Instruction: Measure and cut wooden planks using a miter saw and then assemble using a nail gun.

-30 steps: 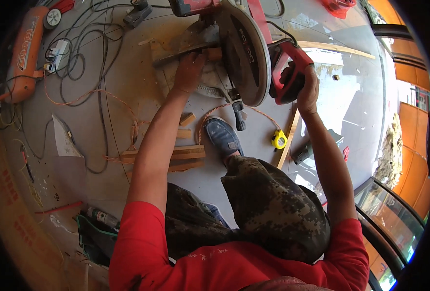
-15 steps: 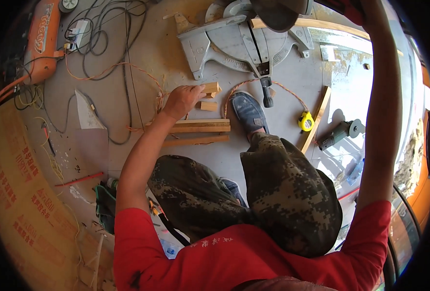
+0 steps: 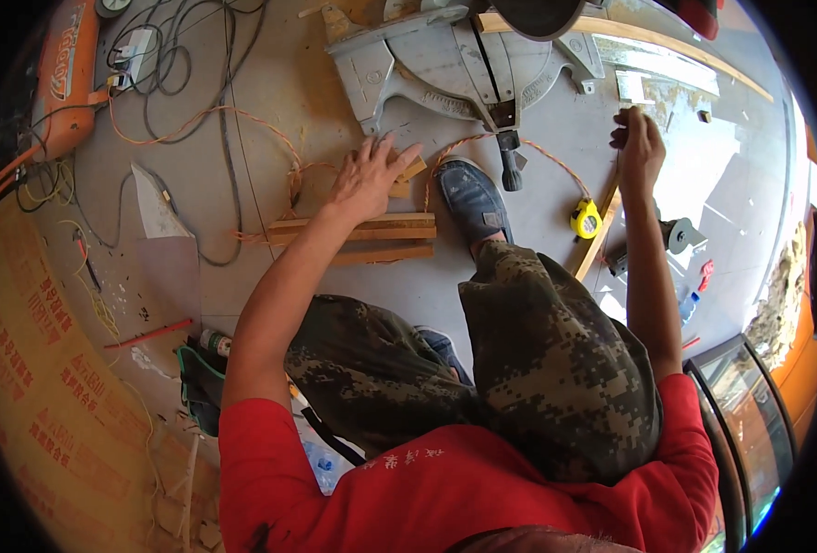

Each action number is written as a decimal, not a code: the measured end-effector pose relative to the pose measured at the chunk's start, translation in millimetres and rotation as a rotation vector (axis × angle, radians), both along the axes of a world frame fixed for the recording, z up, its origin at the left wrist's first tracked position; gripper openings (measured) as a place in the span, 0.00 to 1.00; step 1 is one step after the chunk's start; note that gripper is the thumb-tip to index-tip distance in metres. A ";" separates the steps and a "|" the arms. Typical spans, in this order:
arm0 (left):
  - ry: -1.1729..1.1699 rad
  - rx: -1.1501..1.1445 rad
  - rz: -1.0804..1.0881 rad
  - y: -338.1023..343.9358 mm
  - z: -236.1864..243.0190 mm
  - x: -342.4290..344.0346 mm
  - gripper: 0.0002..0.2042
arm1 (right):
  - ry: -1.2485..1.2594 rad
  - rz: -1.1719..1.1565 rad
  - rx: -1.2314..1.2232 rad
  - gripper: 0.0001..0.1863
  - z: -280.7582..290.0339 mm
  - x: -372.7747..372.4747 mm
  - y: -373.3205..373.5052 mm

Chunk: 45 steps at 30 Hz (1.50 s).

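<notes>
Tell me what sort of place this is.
Probably a makeshift woodworking area: a miter saw stands on the floor, cut wood strips lie in front of it, and a yellow tape measure rests to the right.

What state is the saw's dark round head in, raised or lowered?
Raised: the dark round saw head shows at the top edge, leaving most of the long slot in the grey metal base uncovered.

Orange tank (image 3: 65,81) upper left; angle grinder (image 3: 679,236) at right.
</notes>
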<state>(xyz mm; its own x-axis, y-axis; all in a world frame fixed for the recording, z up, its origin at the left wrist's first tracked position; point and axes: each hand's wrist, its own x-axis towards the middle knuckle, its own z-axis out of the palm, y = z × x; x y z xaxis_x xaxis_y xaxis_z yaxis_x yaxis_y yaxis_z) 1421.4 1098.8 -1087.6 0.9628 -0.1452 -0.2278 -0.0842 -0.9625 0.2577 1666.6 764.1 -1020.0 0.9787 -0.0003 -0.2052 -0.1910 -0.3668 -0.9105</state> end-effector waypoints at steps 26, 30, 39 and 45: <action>0.262 -0.636 0.834 59.2 0.1 -67.1 0.20 | 0.493 0.629 -0.249 0.27 3.6 -124.8 -4.2; 0.305 -1.067 1.173 66.7 38.2 -63.0 0.17 | 0.571 1.046 0.186 0.17 -26.3 -108.5 78.5; 0.141 -2.165 1.341 72.5 71.7 -139.9 0.19 | -0.550 2.021 -0.929 0.19 -61.4 -157.5 210.9; -0.193 -2.436 1.297 27.2 54.1 -186.1 0.18 | -0.429 1.840 -0.892 0.22 -79.3 -162.3 234.2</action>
